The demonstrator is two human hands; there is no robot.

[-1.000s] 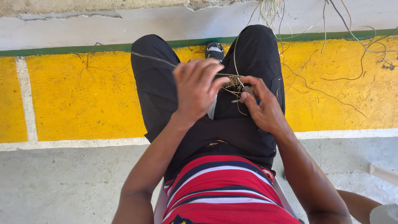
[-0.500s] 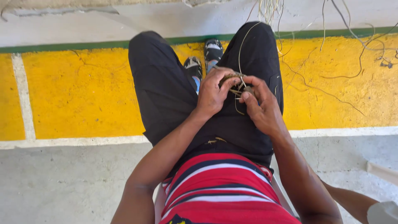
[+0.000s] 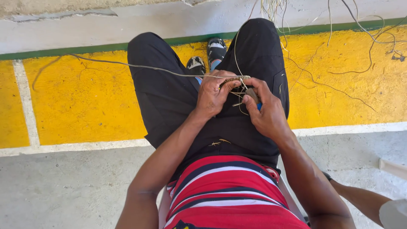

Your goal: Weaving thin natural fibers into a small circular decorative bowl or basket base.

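We see the left hand (image 3: 214,94) pinching a woven fibre bundle (image 3: 234,79) over the lap. The right hand (image 3: 267,112) grips the bundle's near end, closed around a small blue-tipped tool (image 3: 254,98). A long strand (image 3: 127,65) runs left.

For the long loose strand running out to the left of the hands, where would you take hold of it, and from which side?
Grip the long strand just left of the left hand, where it spans free above the thigh. Come from above, pinching across it: it runs nearly level, and further left it drops to the yellow floor.
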